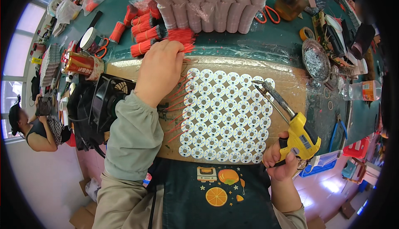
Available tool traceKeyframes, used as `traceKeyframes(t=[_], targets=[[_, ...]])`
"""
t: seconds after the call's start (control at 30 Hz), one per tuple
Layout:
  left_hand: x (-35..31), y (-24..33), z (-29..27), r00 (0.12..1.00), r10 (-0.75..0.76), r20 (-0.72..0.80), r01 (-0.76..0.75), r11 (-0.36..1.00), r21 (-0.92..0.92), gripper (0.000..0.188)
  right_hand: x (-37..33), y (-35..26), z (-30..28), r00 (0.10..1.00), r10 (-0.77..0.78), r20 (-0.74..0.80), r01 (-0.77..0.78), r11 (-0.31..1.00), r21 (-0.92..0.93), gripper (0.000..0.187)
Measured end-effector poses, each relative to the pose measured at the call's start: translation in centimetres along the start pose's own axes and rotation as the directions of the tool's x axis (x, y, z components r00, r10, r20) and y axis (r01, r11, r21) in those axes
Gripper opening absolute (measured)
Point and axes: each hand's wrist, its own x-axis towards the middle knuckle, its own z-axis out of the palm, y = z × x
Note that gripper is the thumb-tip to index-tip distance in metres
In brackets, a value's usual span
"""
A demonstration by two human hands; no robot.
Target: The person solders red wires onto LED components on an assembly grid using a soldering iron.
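Note:
My right hand (282, 159) grips a yellow soldering gun (302, 139), whose metal tip and thin feed tube reach over the upper right of the white round circuit boards (223, 117). These ring-shaped boards lie in close rows on a brown cardboard sheet. Red wires (176, 107) stick out to the left from boards in the left column. My left hand (162, 65) is at a loose heap of red wires (183, 38) beyond the boards, fingers curled together at its near side. The fingertips are partly hidden.
Tied red wire bundles (144, 34) lie beside the heap. Tall stacks of round boards (203, 4) stand at the back. A black fan (110, 100) is at the left. To the right are a metal dish (316, 61), blue-handled pliers (337, 130) and a clear bottle (362, 91).

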Motion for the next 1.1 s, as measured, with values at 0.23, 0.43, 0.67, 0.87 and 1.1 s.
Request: traceKeyframes(t=[0.23,0.43,0.67,0.87,1.1], targets=[[-1.4,0.9,-1.3,0.922,-0.338,0.19,0.37,0.914,-0.168,0.016,-0.1,0.0,0.1,1.0,0.002,-0.028,-0.001,0.999,0.042,0.064],[-2.3,1.7,-3.0,0.537,-0.506,0.675,0.829,0.167,-0.534,0.015,-0.2,0.0,0.1,0.997,0.021,-0.07,-0.014,0.995,0.094,0.065],[-4.0,4.3,-5.4,0.576,-0.48,0.662,0.786,0.102,-0.61,0.012,-0.1,-0.1,0.7,1.0,0.001,-0.007,-0.001,1.0,-0.005,0.064],[-6.6,10.0,-5.0,0.527,-0.18,0.831,0.832,-0.088,-0.547,0.012,-0.3,0.0,4.0,0.995,0.083,-0.047,-0.091,0.968,-0.234,0.07],[-8.9,13.2,-4.3,0.448,0.02,0.894,0.892,-0.07,-0.446,0.01,0.4,1.0,6.1,0.989,0.145,0.03,-0.129,0.945,-0.3,0.021]])
